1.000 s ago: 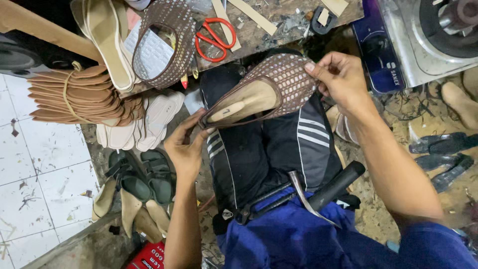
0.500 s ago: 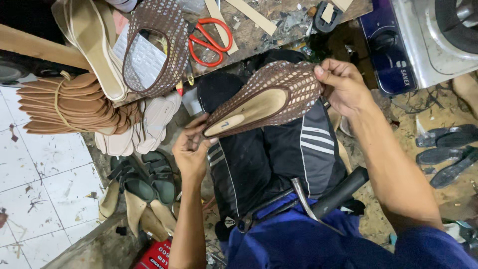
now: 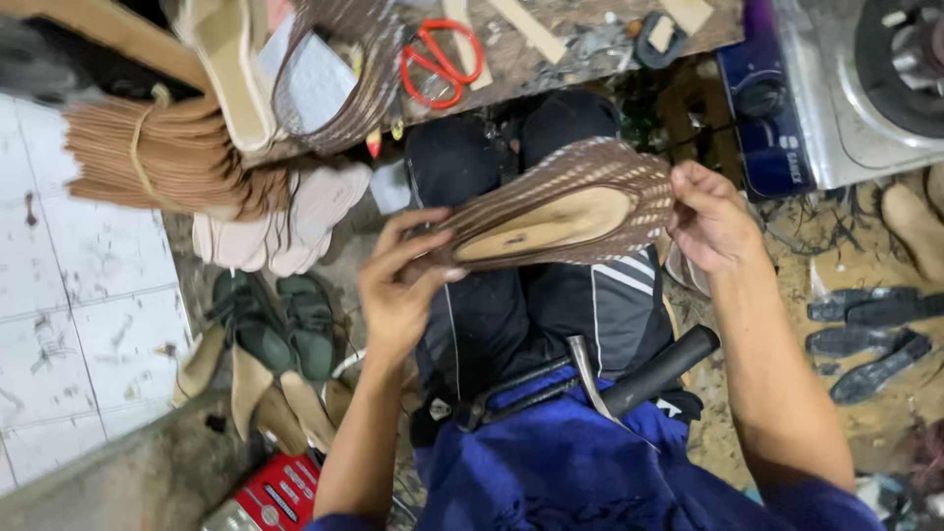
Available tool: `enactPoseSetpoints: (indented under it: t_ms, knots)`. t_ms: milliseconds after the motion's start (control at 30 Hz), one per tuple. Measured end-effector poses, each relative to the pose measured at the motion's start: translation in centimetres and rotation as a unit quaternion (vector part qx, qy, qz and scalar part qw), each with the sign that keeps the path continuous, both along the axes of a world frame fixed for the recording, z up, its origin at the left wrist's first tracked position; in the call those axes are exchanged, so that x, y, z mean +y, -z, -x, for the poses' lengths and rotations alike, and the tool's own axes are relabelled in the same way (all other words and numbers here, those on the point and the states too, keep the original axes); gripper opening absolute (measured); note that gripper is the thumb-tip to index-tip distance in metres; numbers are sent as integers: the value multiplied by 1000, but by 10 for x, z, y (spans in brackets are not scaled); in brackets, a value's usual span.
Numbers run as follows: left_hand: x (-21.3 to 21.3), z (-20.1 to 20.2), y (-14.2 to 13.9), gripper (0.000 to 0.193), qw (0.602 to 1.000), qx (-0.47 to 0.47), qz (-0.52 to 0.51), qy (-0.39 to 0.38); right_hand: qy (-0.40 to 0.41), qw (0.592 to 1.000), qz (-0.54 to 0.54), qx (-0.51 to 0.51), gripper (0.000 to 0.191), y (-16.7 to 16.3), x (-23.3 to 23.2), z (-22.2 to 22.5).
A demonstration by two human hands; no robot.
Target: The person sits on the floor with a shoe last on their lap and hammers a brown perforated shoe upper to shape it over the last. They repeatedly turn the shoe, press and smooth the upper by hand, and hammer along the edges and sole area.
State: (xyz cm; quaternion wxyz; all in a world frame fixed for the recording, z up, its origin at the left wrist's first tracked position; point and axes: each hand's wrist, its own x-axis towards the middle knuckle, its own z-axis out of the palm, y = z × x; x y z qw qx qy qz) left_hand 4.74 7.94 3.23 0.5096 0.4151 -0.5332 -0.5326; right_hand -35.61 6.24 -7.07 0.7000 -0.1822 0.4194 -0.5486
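1. Two bare hands hold one brown woven flat shoe with a tan insole (image 3: 560, 211) sideways over the person's lap, above black trousers with white side stripes (image 3: 551, 305).
2. The left hand (image 3: 398, 285) grips the shoe's narrow end, fingers (image 3: 418, 231) closed around it with the thumb on the near side.
3. The right hand (image 3: 713, 216) grips the opposite, wider end, fingers curled tightly over the woven upper.
4. The shoe lies nearly level, its tan insole facing the camera, the woven brown upper wrapping the far edge.
5. A hammer with a metal head and thick black handle (image 3: 639, 379) rests across the lap on a blue cloth (image 3: 590, 462), just below the shoe and apart from both hands.
6. Beyond the knees stands a rough wooden worktop (image 3: 570, 39) carrying red-handled scissors (image 3: 442, 59), pale wooden strips and small scraps.
7. On the worktop's left end lie another brown woven shoe upper (image 3: 344, 79) and a cream shoe sole (image 3: 231, 69).
8. To the left, a tied bundle of thin brown soles (image 3: 147, 162) rests above a stack of pale pink insoles (image 3: 275, 221).
9. On the floor below them sits a pair of dark green sandals (image 3: 275, 320), beside white floor tiles (image 3: 79, 324).
10. At upper right stands a silver and purple gas stove (image 3: 836, 108), with black sole pieces (image 3: 865, 329) on the dusty floor below it.
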Motion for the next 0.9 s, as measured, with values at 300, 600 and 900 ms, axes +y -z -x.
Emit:
enactPoseSetpoints:
  t_ms: [300, 600, 900]
  knots:
    - [-2, 19, 4, 40, 995, 86, 2, 57, 0, 997, 19, 71, 7, 0, 0, 11]
    - [7, 23, -3, 40, 996, 30, 64, 58, 6, 996, 33, 81, 12, 2, 6, 15]
    - [7, 24, -2, 40, 995, 16, 69, 66, 2, 997, 17, 70, 12, 14, 11, 26]
